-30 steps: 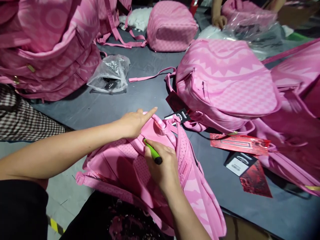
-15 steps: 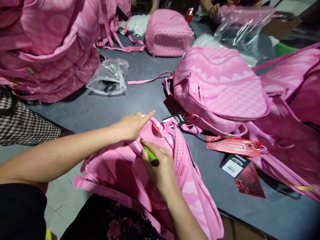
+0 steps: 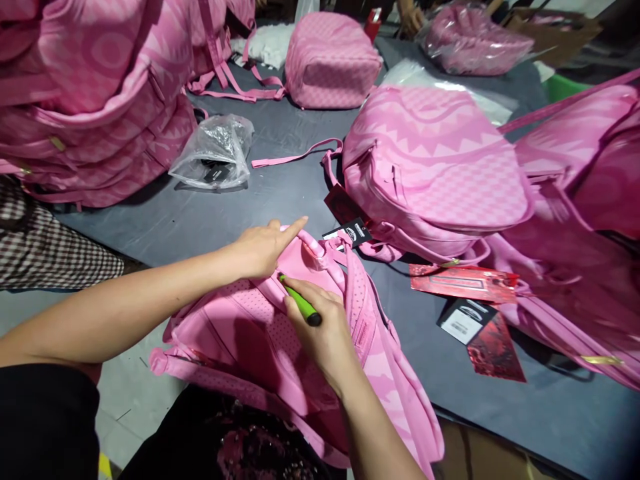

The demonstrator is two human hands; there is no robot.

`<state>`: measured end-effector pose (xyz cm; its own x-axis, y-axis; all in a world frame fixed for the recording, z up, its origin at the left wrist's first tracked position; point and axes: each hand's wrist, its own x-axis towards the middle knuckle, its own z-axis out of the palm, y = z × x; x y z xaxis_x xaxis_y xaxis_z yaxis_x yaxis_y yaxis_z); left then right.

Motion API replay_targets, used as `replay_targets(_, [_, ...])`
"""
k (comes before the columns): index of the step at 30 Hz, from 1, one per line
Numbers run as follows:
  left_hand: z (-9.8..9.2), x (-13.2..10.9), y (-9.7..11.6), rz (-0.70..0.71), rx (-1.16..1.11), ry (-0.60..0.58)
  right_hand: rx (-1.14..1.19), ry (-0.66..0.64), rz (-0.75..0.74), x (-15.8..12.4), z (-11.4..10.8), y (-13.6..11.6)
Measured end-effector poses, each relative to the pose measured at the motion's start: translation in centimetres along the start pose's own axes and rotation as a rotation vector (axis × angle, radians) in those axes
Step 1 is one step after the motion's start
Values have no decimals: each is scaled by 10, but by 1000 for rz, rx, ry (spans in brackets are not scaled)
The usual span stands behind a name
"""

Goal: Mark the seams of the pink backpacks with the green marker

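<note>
A pink backpack (image 3: 240, 340) lies back side up at the near edge of the dark table (image 3: 280, 193), partly over my lap. My left hand (image 3: 263, 248) grips its top by the carry handle, index finger stretched out. My right hand (image 3: 325, 330) is closed round a green pen-like tool (image 3: 300, 305) whose tip touches the backpack just below the handle.
More pink backpacks lie around: a stack at far left (image 3: 100, 100), one at centre right (image 3: 435, 167) with red and black hang tags (image 3: 465, 283), more at right. A clear plastic bag (image 3: 215, 150) lies mid-table. Another person's hand (image 3: 411, 19) works at the far edge. Checked fabric (image 3: 45, 247) lies at left.
The view has drifted slightly; both my hands keep their places on the backpack. The far person's hand and wrapped backpack have shifted at the top.
</note>
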<state>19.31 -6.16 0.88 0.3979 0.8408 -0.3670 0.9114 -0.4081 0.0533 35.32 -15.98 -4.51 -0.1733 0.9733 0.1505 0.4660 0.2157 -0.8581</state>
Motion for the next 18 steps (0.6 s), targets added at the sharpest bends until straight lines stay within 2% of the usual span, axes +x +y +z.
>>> replay_targets(3, [1, 0, 0, 2, 2, 2, 1, -34, 7, -1, -2, 0])
replay_targets(6, [0, 0, 0, 7, -1, -4, -103, 21, -8, -2, 0, 0])
replay_targets(10, [-1, -1, 1, -3, 3, -4, -50, -27, -48, 1, 4, 1])
replay_targets(14, [-2, -2, 3, -11, -9, -8, -39, 10, -56, 6, 4, 4])
replay_targets(18, [-1, -2, 2, 7, -36, 14, -86, -46, -122, 10, 0, 8])
